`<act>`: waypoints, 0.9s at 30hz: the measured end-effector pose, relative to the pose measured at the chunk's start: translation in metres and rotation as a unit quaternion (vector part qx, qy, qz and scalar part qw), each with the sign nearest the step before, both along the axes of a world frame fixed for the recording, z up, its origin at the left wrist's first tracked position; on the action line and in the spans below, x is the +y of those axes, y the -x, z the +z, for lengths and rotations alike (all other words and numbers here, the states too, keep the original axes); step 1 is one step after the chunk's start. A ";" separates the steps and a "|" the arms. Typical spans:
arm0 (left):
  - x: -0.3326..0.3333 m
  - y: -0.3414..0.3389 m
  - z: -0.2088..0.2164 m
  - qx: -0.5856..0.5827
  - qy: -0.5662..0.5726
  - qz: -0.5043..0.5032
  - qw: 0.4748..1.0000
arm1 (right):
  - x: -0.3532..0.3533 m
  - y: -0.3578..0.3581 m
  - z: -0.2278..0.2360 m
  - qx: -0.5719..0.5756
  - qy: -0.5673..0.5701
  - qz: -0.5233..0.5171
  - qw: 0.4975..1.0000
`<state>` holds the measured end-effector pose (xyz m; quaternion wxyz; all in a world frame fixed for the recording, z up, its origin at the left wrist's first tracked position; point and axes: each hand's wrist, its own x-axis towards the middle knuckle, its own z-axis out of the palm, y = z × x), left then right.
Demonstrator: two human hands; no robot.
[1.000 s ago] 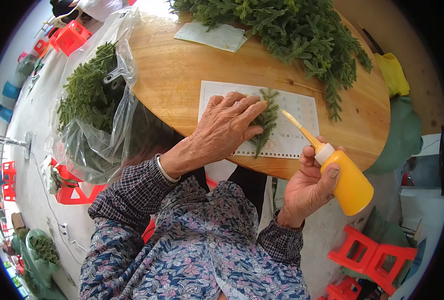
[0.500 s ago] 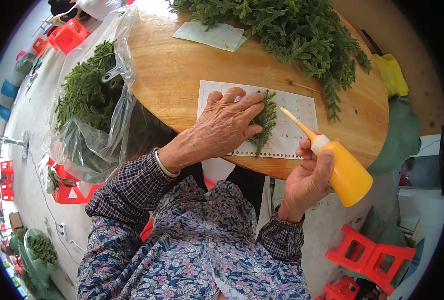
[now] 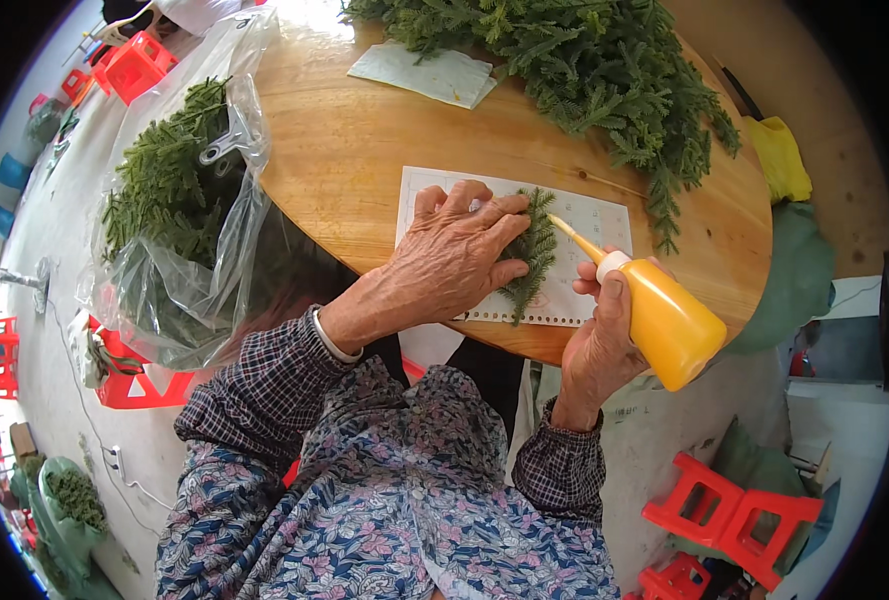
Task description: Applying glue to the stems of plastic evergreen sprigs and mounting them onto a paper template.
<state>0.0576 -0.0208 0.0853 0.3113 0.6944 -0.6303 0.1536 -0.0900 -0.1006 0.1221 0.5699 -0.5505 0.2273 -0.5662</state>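
A short green artificial fir sprig (image 3: 534, 250) lies over a white printed sheet (image 3: 589, 275) with punched holes along its near edge. My left hand (image 3: 454, 250) presses on the sheet, its fingers and thumb closed against the sprig's left side. In my right hand (image 3: 604, 335) is a tilted yellow squeeze bottle (image 3: 674, 325) with a white collar and a long thin nozzle. The nozzle's tip is close beside the upper right of the sprig; I cannot tell whether they touch.
A big pile of fir branches (image 3: 614, 70) covers the far right of the wooden table (image 3: 344, 150). Beyond the sheet lies a folded white cloth (image 3: 424, 72). Left of the table hangs a clear plastic bag (image 3: 199, 290) with more greenery. Red stools (image 3: 729, 515) stand at lower right.
My right hand has moved the bottle a little left and away from me, so its nozzle sits nearer the sprig. My left hand keeps its hold.
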 end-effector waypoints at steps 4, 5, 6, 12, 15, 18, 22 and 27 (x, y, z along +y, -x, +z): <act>0.000 -0.001 0.000 0.011 -0.003 0.001 1.000 | -0.002 -0.002 -0.003 -0.012 0.011 0.008 1.000; 0.000 -0.001 0.000 0.012 -0.003 0.002 1.000 | -0.001 -0.003 -0.003 -0.011 0.010 0.009 1.000; 0.000 -0.001 -0.001 0.011 -0.001 0.002 1.000 | 0.001 -0.004 -0.003 0.005 0.021 0.000 1.000; 0.001 -0.002 -0.002 0.011 0.004 0.005 1.000 | 0.009 -0.004 -0.001 0.058 0.052 -0.029 0.997; 0.002 -0.002 -0.002 0.013 0.001 0.007 1.000 | 0.011 -0.003 -0.002 0.063 0.053 -0.033 0.996; 0.003 -0.003 -0.002 0.009 0.001 0.011 1.000 | 0.012 -0.003 -0.002 0.064 0.052 -0.026 0.996; 0.003 -0.003 -0.003 0.009 0.001 0.011 1.000 | 0.013 -0.004 -0.003 0.053 0.061 -0.025 0.996; 0.004 -0.003 -0.003 0.010 0.000 0.008 1.000 | 0.013 -0.004 -0.007 0.053 0.078 -0.028 0.995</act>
